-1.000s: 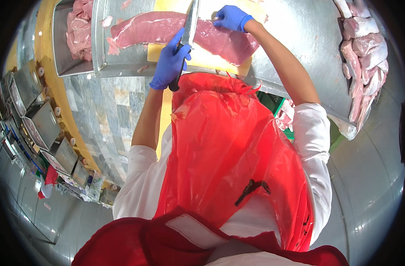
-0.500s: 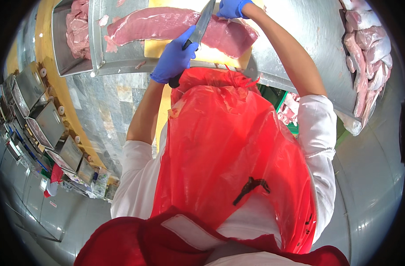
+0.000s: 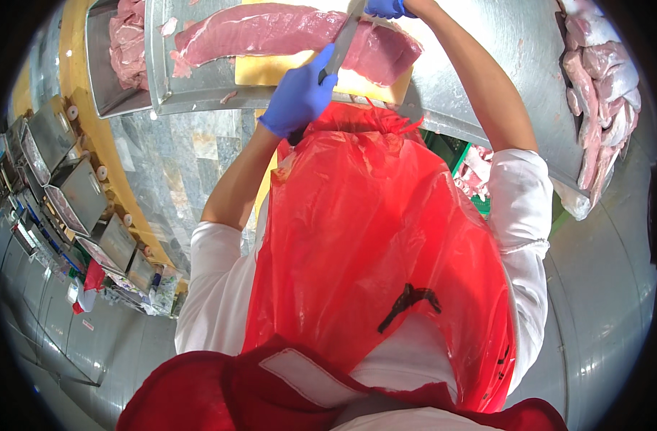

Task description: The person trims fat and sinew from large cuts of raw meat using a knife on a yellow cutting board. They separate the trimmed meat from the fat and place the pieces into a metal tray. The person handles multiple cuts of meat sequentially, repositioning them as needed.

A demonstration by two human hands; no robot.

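A long pork loin (image 3: 256,32) lies crosswise over a yellow cutting board (image 3: 256,72), its left end reaching past the board onto steel. In my left hand (image 3: 300,97), in a blue glove, a knife (image 3: 343,43) is gripped by its handle. The blade slants up and right across the right half of the loin, its tip cut off by the upper edge of the view. My right hand (image 3: 388,7), also blue-gloved, is just beyond the loin near the blade's upper end. Its fingers look curled; what they pinch is hidden, as the frame crops the hand.
The steel table (image 3: 479,86) bends away to the right, where several meat pieces (image 3: 602,65) are piled at its edge. On the left stands a deep steel tray (image 3: 116,104) with meat. A green crate (image 3: 459,159) of trimmings sits below the table edge, beside my red apron (image 3: 364,237).
My left hand has moved right and slightly up with the knife, the blade now farther along the loin. My right hand has risen and is partly out of the frame.
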